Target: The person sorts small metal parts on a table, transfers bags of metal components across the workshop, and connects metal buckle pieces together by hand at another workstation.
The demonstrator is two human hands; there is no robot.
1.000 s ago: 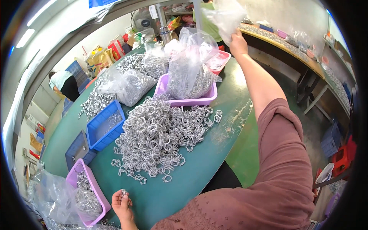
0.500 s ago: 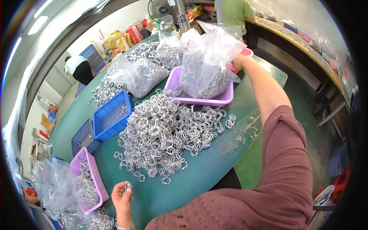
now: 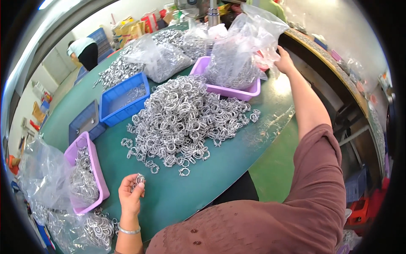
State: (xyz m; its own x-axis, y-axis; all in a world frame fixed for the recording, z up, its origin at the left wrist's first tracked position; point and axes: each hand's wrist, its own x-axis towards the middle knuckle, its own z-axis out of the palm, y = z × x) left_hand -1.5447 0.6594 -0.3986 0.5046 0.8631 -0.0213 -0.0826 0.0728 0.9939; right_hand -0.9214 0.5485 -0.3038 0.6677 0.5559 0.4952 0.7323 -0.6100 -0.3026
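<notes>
Small silvery metal rings (image 3: 140,179) are pinched in my left hand (image 3: 130,192), raised over the near edge of the table beside a large heap of similar ring-shaped metal parts (image 3: 177,114). My right hand (image 3: 286,62) reaches far out to the right, its fingers curled beside thin clear plastic (image 3: 270,57). What exactly those fingers grip is hard to make out. Just left of it, a big clear bag (image 3: 232,63) full of metal parts sits in a purple basket (image 3: 237,92). Something red (image 3: 261,67) shows partly behind the bag.
On the green table (image 3: 169,190) stand a blue bin (image 3: 111,114), a grey-blue bin (image 3: 86,120) and another purple basket (image 3: 101,182) with parts. More bagged parts (image 3: 160,63) lie farther back. One person (image 3: 86,51) bends at far left; another, in green (image 3: 270,8), is at the back.
My right hand has shifted right from behind the bag, with clear plastic now showing at its fingers. My left hand keeps its hold on the rings. The whole view has shifted somewhat.
</notes>
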